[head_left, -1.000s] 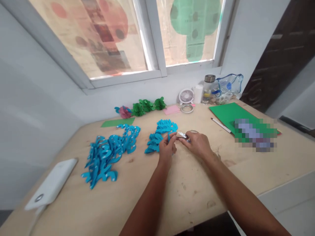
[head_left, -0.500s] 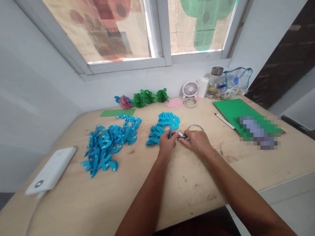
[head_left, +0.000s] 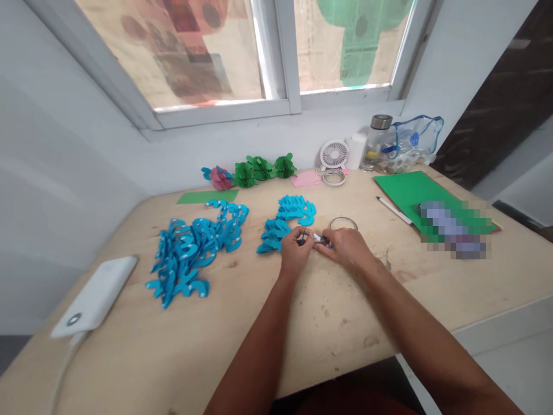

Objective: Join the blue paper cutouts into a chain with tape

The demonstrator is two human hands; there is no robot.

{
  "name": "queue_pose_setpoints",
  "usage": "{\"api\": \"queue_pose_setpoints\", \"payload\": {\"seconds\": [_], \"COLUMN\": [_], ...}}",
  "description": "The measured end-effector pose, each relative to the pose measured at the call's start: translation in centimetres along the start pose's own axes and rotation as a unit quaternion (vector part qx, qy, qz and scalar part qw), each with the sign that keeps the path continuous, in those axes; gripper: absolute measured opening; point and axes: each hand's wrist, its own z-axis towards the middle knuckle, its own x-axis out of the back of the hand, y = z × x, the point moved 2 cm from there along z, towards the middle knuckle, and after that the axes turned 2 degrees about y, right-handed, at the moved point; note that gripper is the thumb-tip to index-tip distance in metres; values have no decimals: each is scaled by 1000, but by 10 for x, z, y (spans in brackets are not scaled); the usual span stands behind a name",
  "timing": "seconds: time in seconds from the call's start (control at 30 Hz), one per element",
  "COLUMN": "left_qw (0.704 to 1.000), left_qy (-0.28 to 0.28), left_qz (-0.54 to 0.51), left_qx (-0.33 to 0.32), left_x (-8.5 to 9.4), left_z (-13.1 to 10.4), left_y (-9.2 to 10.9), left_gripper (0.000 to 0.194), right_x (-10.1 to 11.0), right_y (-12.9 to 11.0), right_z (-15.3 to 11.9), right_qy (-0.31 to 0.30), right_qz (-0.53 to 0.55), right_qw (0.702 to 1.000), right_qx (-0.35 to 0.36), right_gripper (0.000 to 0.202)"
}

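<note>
My left hand (head_left: 297,252) is closed on a small blue paper piece (head_left: 303,233), seen nearly edge-on, beside a stack of blue folded pieces (head_left: 273,235). Fingers closed, my right hand (head_left: 345,245) grips a small metallic and white object (head_left: 319,238) that I cannot make out; its tip meets the left fingertips. Behind the stack lies another row of blue pieces (head_left: 296,208). Further left spreads a large pile of blue cut shapes (head_left: 190,245) with white dots. A roll of tape (head_left: 343,221) rests behind my right hand.
Green and pink paper figures (head_left: 259,168) stand by the wall, near a small fan (head_left: 334,154), a second tape roll (head_left: 334,177) and a bottle (head_left: 375,144). A white pen (head_left: 394,211) and green sheets (head_left: 415,193) lie right. A white power bank (head_left: 97,297) with cable is left.
The blue piece in my left hand has turned to a thinner, edge-on look. Both hands remain together in nearly the same place. The view has shifted slightly.
</note>
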Motion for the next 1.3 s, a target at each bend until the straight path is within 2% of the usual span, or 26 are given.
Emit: {"api": "queue_pose_setpoints", "payload": {"seconds": [0.37,0.77,0.9,0.97,1.07,1.2,1.3], "left_qw": [995,998,993,986,968,948,939], "left_qy": [32,40,91,114,106,81,66], "left_qz": [-92,-56,-72,-104,-183,-267,-299], "left_qx": [25,8,27,67,134,153,158], "left_x": [-6,-10,0,3,0,-8,-11], "left_z": [-4,-6,1,4,4,0,-2], "left_y": [0,0,-6,-10,-13,-12,-10], "left_gripper": [3,5,5,7,17,25,28], "right_x": [3,5,2,2,4,4,1], "right_y": [3,13,15,17,24,35,43], "right_z": [-1,-2,-4,-3,-1,1,1], "right_qy": [-9,-20,-45,-37,-10,8,5], "right_qz": [25,28,23,23,19,16,13], "right_qw": [1000,999,998,999,999,992,986], "right_qx": [1,24,36,19,-40,-125,-164], "right_gripper": [49,44,46,46,45,43,40]}}
